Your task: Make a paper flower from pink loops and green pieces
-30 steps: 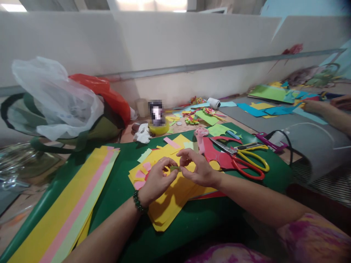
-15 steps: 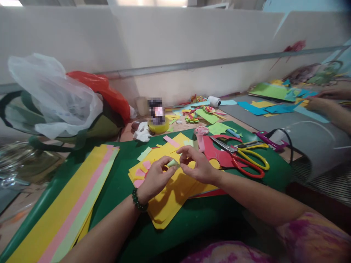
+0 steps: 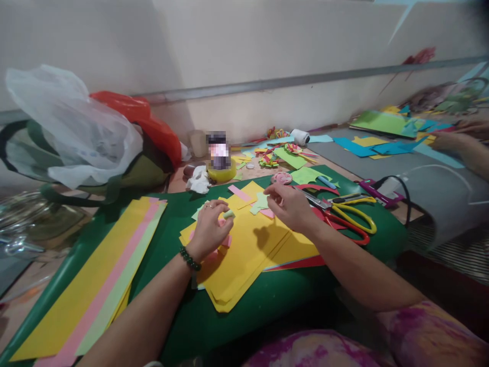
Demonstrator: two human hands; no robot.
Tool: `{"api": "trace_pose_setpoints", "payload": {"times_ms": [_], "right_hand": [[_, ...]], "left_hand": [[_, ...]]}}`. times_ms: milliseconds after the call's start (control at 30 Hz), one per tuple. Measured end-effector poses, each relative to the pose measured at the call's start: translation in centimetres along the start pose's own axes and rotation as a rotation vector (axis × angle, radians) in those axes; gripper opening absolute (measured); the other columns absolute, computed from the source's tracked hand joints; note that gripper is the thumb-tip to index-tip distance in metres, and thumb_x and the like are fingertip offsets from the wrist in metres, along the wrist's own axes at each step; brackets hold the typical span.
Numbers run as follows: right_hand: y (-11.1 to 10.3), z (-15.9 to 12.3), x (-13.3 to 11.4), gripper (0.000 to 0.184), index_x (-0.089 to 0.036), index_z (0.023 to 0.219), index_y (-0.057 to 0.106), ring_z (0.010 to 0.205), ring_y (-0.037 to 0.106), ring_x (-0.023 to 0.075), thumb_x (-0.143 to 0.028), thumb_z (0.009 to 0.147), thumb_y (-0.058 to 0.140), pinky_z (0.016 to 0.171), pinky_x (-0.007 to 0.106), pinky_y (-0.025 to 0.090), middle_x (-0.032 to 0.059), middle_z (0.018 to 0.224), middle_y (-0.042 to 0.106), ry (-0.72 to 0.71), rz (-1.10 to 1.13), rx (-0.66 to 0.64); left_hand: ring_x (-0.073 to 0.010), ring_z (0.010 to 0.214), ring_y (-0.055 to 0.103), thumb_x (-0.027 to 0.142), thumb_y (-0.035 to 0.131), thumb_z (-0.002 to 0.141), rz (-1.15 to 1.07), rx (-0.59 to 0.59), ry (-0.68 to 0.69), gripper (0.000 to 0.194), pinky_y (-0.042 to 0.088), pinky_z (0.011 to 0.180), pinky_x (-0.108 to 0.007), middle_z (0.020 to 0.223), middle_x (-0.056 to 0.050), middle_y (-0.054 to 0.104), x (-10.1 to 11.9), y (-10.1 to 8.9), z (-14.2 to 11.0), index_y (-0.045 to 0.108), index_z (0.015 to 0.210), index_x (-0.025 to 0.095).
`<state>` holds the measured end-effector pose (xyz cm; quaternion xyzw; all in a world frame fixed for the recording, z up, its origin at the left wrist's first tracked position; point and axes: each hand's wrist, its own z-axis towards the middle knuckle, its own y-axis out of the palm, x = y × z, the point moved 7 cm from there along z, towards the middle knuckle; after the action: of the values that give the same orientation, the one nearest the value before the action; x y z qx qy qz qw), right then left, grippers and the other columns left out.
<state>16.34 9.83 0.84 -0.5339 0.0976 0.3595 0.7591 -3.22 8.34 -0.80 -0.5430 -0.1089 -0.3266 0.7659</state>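
My left hand [image 3: 209, 227] is closed around a small rolled piece of pale green paper [image 3: 228, 214], held above a stack of yellow paper sheets [image 3: 248, 250] on a green mat [image 3: 183, 285]. A dark bead bracelet circles that wrist. My right hand [image 3: 291, 203] has moved off to the right. It hovers with curled fingers over pale green and pink paper scraps [image 3: 262, 203], beside a pink tape dispenser [image 3: 281, 178]. I cannot see anything gripped in it. Pink paper petals [image 3: 225, 240] peek out under my left hand.
Red-and-yellow scissors [image 3: 346, 216] and a red cut-out lie right of my right hand. Long yellow, pink and green strips [image 3: 95, 285] lie on the left. A bag with clear and red plastic [image 3: 87, 137] stands behind. Another person's hands [image 3: 458, 140] work at far right among blue and green sheets.
My hands have separated. The left keeps the green paper roll and has shifted slightly left; the right has reached up and right toward the scraps near the tape dispenser.
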Motion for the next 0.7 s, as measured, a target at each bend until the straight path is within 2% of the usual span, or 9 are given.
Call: {"api": "trace_pose_setpoints", "payload": {"times_ms": [100, 200, 267, 333, 433, 500, 567, 600, 700], "right_hand": [[1.1, 0.1, 1.3, 0.016, -0.019, 0.091, 0.067, 0.078, 0.064, 0.0211, -0.025, 0.086, 0.053, 0.06, 0.028, 0.036, 0.0067, 0.086, 0.071, 0.149, -0.296, -0.29], [2.2, -0.5, 1.4, 0.02, -0.018, 0.089, 0.07, 0.087, 0.065, 0.0257, -0.029, 0.085, 0.054, 0.057, 0.029, 0.036, 0.0107, 0.095, 0.071, 0.163, -0.478, -0.483], [2.5, -0.8, 1.1, 0.02, -0.017, 0.092, 0.071, 0.093, 0.064, 0.0276, -0.026, 0.082, 0.055, 0.058, 0.029, 0.037, 0.0133, 0.101, 0.069, 0.124, -0.564, -0.525], [2.8, -0.9, 0.8, 0.022, -0.015, 0.096, 0.07, 0.097, 0.063, 0.0288, -0.022, 0.081, 0.056, 0.058, 0.029, 0.039, 0.0156, 0.106, 0.067, 0.075, -0.613, -0.542], [2.9, -0.8, 0.8, 0.023, -0.013, 0.095, 0.071, 0.101, 0.061, 0.0294, -0.014, 0.082, 0.051, 0.058, 0.029, 0.039, 0.0182, 0.105, 0.066, 0.063, -0.657, -0.547], [2.7, -0.7, 0.7, 0.024, -0.013, 0.093, 0.071, 0.099, 0.061, 0.0285, -0.012, 0.083, 0.049, 0.057, 0.028, 0.037, 0.0181, 0.104, 0.066, 0.056, -0.665, -0.518], [2.6, -0.7, 0.2, 0.021, -0.015, 0.09, 0.07, 0.096, 0.061, 0.0267, -0.017, 0.084, 0.05, 0.055, 0.028, 0.033, 0.0159, 0.101, 0.067, -0.012, -0.633, -0.478], [2.7, -0.8, -0.2, 0.02, -0.015, 0.089, 0.07, 0.095, 0.06, 0.0255, -0.019, 0.085, 0.051, 0.054, 0.027, 0.031, 0.0144, 0.098, 0.067, -0.062, -0.608, -0.458], [2.9, -1.3, -1.6, 0.016, -0.016, 0.086, 0.069, 0.087, 0.058, 0.0218, -0.02, 0.084, 0.054, 0.056, 0.028, 0.029, 0.0104, 0.087, 0.068, -0.225, -0.531, -0.391]], "left_hand": [[-0.0293, 0.109, 0.057, 0.02, 0.054, 0.074, 0.123, -0.074, -0.061, 0.008, 0.041, 0.097, -0.048, 0.113, -0.012, 0.066, -2.0, 0.8, 0.7, 0.062, 0.076, 0.019], [-0.0294, 0.115, 0.056, 0.026, 0.056, 0.077, 0.12, -0.056, -0.106, 0.022, 0.04, 0.101, -0.048, 0.118, -0.012, 0.065, -3.1, 0.4, 0.9, 0.065, 0.095, 0.019], [-0.0288, 0.114, 0.057, 0.032, 0.056, 0.079, 0.077, 0.024, -0.13, 0.033, 0.041, 0.101, -0.047, 0.118, -0.012, 0.066, -3.5, -0.7, 0.9, 0.063, 0.107, 0.018], [-0.0282, 0.112, 0.058, 0.035, 0.056, 0.079, 0.03, 0.138, -0.152, 0.036, 0.042, 0.1, -0.045, 0.115, -0.012, 0.066, -3.8, -2.3, 0.7, 0.062, 0.11, 0.017], [-0.0256, 0.108, 0.061, 0.035, 0.055, 0.08, -0.037, 0.283, -0.145, 0.031, 0.045, 0.098, -0.041, 0.109, -0.011, 0.068, -3.4, -4.3, 0.3, 0.065, 0.103, 0.017], [-0.0237, 0.103, 0.062, 0.034, 0.055, 0.079, -0.069, 0.313, -0.113, 0.026, 0.047, 0.094, -0.038, 0.103, -0.01, 0.07, -2.4, -4.8, 0.0, 0.067, 0.096, 0.018], [-0.0213, 0.092, 0.065, 0.034, 0.055, 0.079, -0.121, 0.262, -0.104, 0.023, 0.05, 0.085, -0.034, 0.094, -0.008, 0.071, -1.0, -4.4, -0.3, 0.067, 0.089, 0.018], [-0.0194, 0.082, 0.065, 0.035, 0.054, 0.079, -0.171, 0.194, -0.121, 0.022, 0.051, 0.077, -0.032, 0.086, -0.006, 0.071, -0.4, -3.8, -0.5, 0.067, 0.085, 0.018], [-0.0139, 0.054, 0.061, 0.041, 0.053, 0.082, -0.384, -0.202, -0.272, 0.028, 0.047, 0.052, -0.024, 0.064, -0.003, 0.068, 1.2, -0.1, -1.6, 0.064, 0.072, 0.017]]}}
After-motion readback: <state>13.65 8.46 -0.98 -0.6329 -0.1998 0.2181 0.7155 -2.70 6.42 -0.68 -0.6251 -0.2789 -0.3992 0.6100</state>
